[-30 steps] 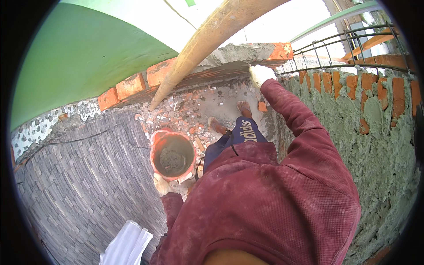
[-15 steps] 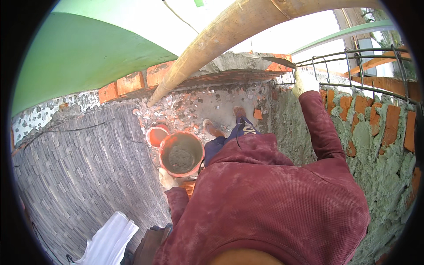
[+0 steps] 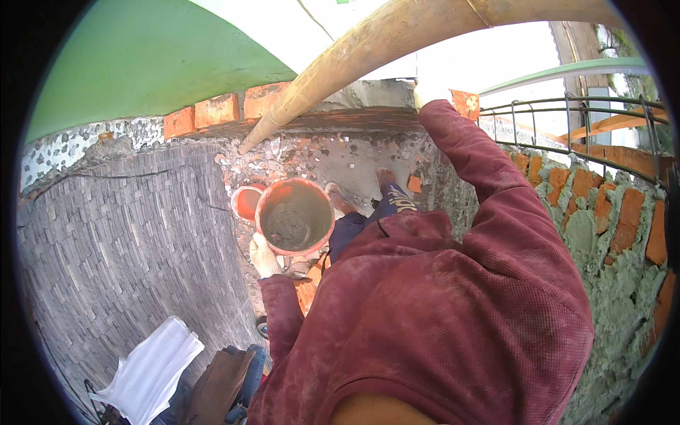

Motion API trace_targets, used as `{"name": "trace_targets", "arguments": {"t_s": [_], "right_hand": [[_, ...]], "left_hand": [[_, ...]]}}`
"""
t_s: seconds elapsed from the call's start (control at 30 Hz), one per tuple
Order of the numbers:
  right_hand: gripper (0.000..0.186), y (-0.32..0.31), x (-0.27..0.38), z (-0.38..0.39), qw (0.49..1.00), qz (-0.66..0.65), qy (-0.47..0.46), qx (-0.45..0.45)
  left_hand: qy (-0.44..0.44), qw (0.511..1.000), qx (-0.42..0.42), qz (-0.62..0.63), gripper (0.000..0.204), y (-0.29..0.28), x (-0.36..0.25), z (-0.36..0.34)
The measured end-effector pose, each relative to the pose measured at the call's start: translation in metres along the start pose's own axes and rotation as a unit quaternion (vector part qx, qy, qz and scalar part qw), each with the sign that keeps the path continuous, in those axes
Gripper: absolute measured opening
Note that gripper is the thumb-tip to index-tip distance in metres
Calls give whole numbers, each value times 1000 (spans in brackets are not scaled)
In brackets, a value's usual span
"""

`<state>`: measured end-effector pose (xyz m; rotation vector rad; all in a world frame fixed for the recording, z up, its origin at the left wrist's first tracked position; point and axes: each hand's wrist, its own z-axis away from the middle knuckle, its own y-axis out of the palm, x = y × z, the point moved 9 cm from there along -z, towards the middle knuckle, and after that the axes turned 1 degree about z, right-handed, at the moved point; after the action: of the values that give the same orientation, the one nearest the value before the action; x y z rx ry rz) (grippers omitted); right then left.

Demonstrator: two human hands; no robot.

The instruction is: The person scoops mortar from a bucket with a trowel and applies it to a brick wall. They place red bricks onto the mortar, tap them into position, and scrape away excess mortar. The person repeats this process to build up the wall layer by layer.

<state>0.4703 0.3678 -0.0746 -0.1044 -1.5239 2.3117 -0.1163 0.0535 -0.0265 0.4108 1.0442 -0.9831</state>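
My left hand (image 3: 264, 256), in a pale glove, is closed on the near-left rim of an orange bucket (image 3: 328, 237). Grey wet mortar (image 3: 289, 225) lies inside the bucket, which tilts slightly. Ahead and to the right, my right arm stretches out to the top of a low brick wall. My right hand (image 3: 431, 93), gloved too, is washed out by glare beside an end brick (image 3: 465, 104). The trowel it gripped a moment ago is mostly hidden now. Grey mortar (image 3: 368, 94) covers the wall top left of that hand.
A thick bamboo pole (image 3: 340, 64) slants across the front. Steel rebar (image 3: 588, 106) runs above the mortar-smeared brick wall (image 3: 627, 205) on the right. A smaller orange bucket (image 3: 246, 203) stands beside the larger one. White cloth (image 3: 152, 368) and dark clothes (image 3: 216, 389) hang lower left. Brick rubble (image 3: 273, 159) litters the ground.
My right hand has moved left along the wall top, from the rebar to the mortar, and the trowel blade has dropped from sight. My left hand has tipped the bucket a little.
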Motion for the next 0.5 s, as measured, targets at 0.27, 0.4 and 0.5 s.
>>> {"name": "trace_targets", "arguments": {"t_s": [0.27, 0.4, 0.5], "right_hand": [[35, -30, -166, 58, 985, 108, 129, -27], [34, -69, -120, 170, 999, -18, 32, 10], [33, -59, -58, 227, 989, -6, -121, 81]], "left_hand": [[65, 986, 42, -149, 35, 95, -37, -19], [161, 952, 99, -242, 35, 135, -99, -5], [123, 950, 173, -227, 32, 151, -98, -25]]}}
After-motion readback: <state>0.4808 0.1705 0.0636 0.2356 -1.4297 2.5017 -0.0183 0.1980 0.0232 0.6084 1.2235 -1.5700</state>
